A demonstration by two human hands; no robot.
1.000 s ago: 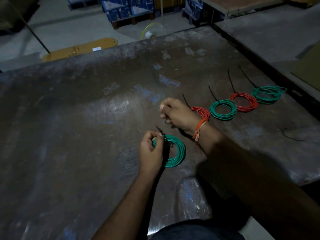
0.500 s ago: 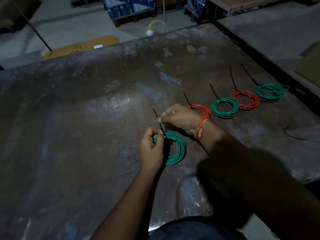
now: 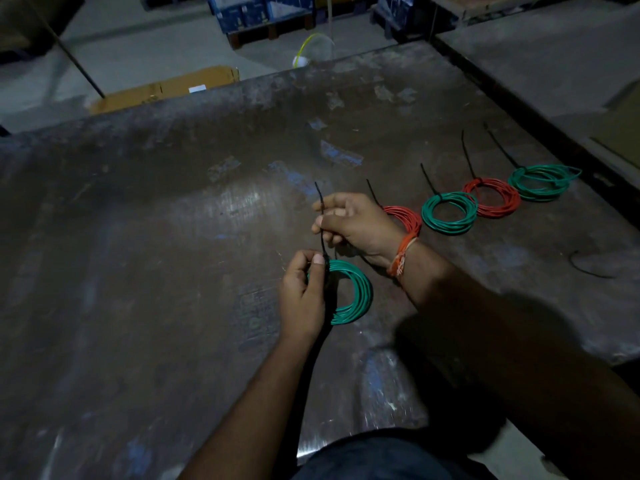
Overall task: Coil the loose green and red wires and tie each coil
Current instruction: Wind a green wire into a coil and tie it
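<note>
On my feed the left hand (image 3: 303, 292) grips the near green coil (image 3: 353, 292) at its left edge, thumb and fingers curled round the bundle right where a black cable tie (image 3: 321, 216) wraps it. The coil lies on the dark, worn table (image 3: 138, 271), close to the near edge and roughly in the middle of my view; its left part is hidden behind that hand. The right hand (image 3: 353, 223) sits just beyond the coil, fingers curled and pinching the tie's tail, which runs up from the coil, passes between the fingertips and sticks out past them, pointing away from me. An orange thread band (image 3: 403, 252) circles the right wrist. Behind that hand a row of four tied coils runs off to the far right on the table: a red coil (image 3: 407, 220) partly covered by the wrist, then a green coil (image 3: 449, 213), a second red coil (image 3: 493, 197) touching or slightly overlapping it, and a far green coil (image 3: 543, 181) at the end. Each has a black tie tail standing out toward the far side. A loose black tie (image 3: 588, 266) lies curved on the table near the right edge. Beyond the table I see a flat cardboard box (image 3: 162, 88) on the floor.
</note>
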